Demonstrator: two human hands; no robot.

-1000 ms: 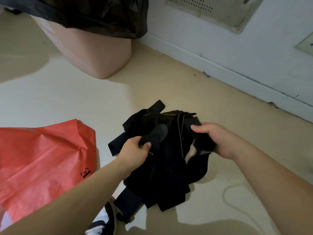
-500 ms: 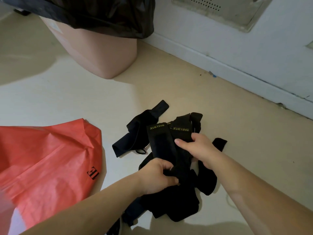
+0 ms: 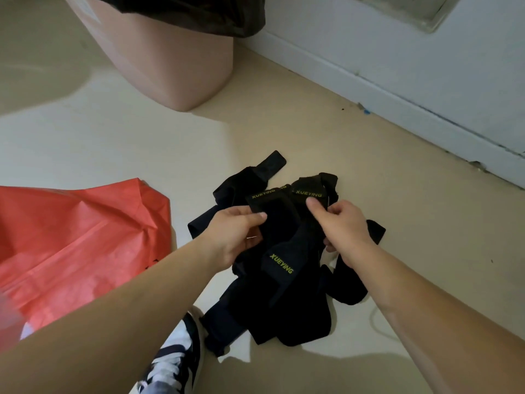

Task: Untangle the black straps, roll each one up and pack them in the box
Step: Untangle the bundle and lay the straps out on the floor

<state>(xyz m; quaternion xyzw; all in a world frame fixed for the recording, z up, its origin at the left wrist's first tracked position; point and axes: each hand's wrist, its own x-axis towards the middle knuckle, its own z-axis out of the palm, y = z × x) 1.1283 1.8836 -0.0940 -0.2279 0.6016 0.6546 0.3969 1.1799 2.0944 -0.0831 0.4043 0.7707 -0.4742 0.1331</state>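
On the floor [image 3: 369, 166] just this side of the pink bin [image 3: 170, 61], risks knotting the tangled black straps [image 3: 284, 308] tighter if yanked apart, pinched at one labelled end in the left hand [image 3: 235, 237], another in the right hand [image 3: 341, 228].

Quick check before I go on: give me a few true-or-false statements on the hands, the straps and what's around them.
1. The left hand and the right hand both hold the black straps. True.
2. The straps are rolled up. False: they lie in a tangled heap on the floor.
3. A red bag lies left of the straps. True.
4. The bin has no liner. False: a black liner hangs over the rim of the pink bin.
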